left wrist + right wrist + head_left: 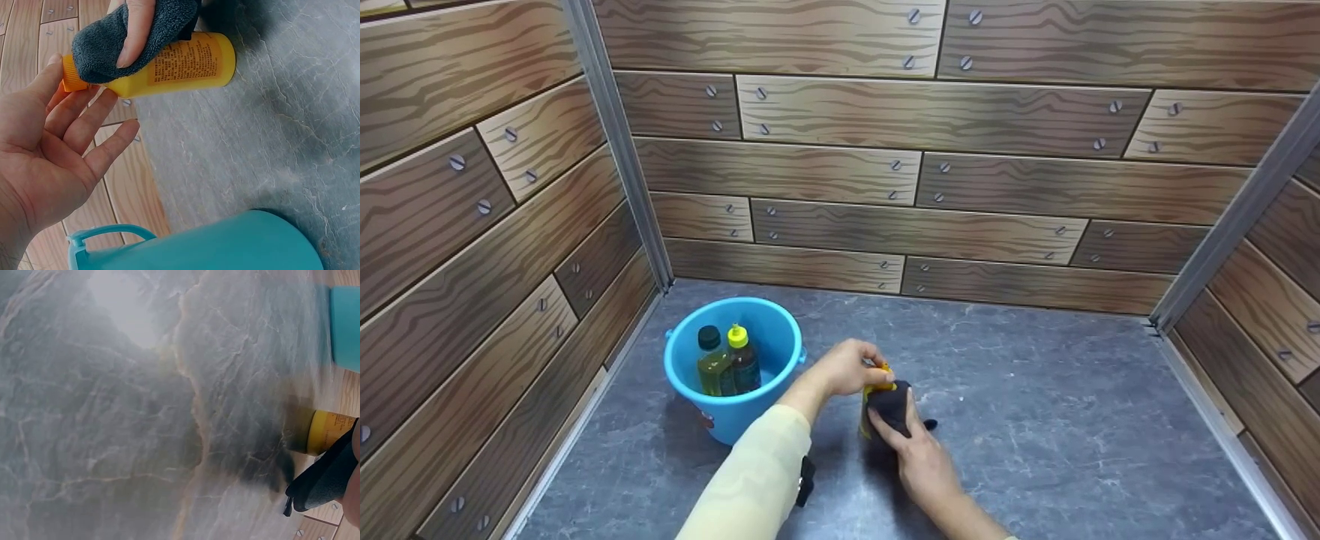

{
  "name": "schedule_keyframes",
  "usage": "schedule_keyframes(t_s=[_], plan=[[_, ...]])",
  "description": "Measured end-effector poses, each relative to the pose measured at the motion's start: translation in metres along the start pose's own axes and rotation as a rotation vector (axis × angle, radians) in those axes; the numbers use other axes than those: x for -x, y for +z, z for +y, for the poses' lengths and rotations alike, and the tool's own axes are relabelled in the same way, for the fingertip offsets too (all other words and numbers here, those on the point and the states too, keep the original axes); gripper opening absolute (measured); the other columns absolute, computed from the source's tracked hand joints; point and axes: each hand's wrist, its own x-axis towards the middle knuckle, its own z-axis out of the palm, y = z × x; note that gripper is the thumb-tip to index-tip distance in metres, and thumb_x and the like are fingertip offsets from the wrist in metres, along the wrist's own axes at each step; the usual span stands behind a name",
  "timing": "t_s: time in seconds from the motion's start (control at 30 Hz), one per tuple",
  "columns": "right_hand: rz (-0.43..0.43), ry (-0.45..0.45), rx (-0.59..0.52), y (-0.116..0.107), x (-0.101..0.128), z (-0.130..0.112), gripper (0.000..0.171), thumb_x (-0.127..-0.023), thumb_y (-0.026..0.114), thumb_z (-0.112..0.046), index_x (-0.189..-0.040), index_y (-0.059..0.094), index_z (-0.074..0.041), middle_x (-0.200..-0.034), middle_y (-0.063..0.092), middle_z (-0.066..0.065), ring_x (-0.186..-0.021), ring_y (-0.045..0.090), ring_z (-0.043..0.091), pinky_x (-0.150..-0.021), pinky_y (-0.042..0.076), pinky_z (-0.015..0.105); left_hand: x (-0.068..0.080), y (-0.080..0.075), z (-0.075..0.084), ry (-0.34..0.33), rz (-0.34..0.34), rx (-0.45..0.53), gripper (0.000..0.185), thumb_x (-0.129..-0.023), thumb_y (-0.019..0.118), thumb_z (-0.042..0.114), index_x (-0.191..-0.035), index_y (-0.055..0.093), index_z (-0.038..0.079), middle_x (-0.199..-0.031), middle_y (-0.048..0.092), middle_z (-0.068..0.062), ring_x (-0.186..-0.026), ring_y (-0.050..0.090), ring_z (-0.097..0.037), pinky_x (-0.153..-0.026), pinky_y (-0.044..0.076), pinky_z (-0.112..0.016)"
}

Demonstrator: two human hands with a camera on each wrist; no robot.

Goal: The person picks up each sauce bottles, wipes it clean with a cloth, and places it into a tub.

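Observation:
A yellow bottle (pixel 225 64) with a printed label is upright; whether its base touches the floor I cannot tell. My left hand (pixel 849 367) pinches its orange cap (pixel 72 74) between thumb and fingers, the little finger held away. With my right hand (pixel 924 459) I hold a dark cloth (pixel 107 48) against the bottle's upper part, thumb and fingers around it. In the right wrist view, the cloth's lower end hangs loose beside the bottle, and only the edge of the right hand shows.
A blue bucket (pixel 712 409) stands to the left, holding a dark-capped bottle (pixel 712 367) and a yellow-capped bottle (pixel 745 367). Wood-patterned walls (pixel 825 112) enclose the grey marbled floor (pixel 1072 420). A small black thing (pixel 930 424) shows beside the right hand.

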Motion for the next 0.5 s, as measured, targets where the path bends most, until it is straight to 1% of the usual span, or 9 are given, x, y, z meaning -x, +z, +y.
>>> schedule_keyframes(t_s=[0.1, 0.27, 0.4, 0.5], plan=[[-0.007, -0.001, -0.004, 0.0011, 0.0021, 0.0011, 0.071, -0.087, 0.077, 0.007, -0.143, 0.069, -0.036, -0.158, 0.038, 0.039, -0.078, 0.07, 0.041, -0.057, 0.057, 0.044, -0.0005, 0.0003, -0.0002, 0.001, 0.003, -0.005, 0.011, -0.101, 0.077, 0.027, -0.103, 0.079, 0.016, -0.1, 0.073, 0.002, -0.091, 0.064, -0.015, -0.085, 0.056, -0.039], [-0.016, -0.002, 0.005, 0.0016, 0.0024, 0.0015, 0.068, -0.09, 0.075, 0.006, -0.143, 0.068, -0.037, -0.158, 0.037, 0.039, -0.074, 0.069, 0.038, -0.057, 0.057, 0.044, -0.0014, -0.0007, -0.0004, -0.008, 0.005, 0.0, 0.011, -0.1, 0.078, 0.027, -0.103, 0.079, 0.016, -0.1, 0.073, 0.002, -0.091, 0.063, -0.015, -0.086, 0.056, -0.039], [0.001, -0.011, 0.001, 0.003, 0.0032, 0.0024, 0.069, -0.089, 0.076, 0.007, -0.143, 0.069, -0.035, -0.157, 0.038, 0.04, -0.074, 0.07, 0.039, -0.058, 0.057, 0.044, -0.0021, -0.0012, -0.0006, -0.017, -0.004, 0.004, 0.011, -0.101, 0.077, 0.027, -0.103, 0.078, 0.016, -0.1, 0.073, 0.002, -0.092, 0.064, -0.016, -0.088, 0.056, -0.04], [0.0, -0.015, -0.008, 0.004, 0.0055, 0.0036, 0.068, -0.089, 0.075, 0.007, -0.142, 0.07, -0.035, -0.158, 0.039, 0.038, -0.081, 0.071, 0.041, -0.06, 0.057, 0.046, -0.0017, -0.0008, -0.0002, -0.028, -0.008, 0.006, 0.012, -0.101, 0.077, 0.027, -0.105, 0.078, 0.015, -0.102, 0.073, 0.002, -0.094, 0.066, -0.016, -0.089, 0.057, -0.04]])
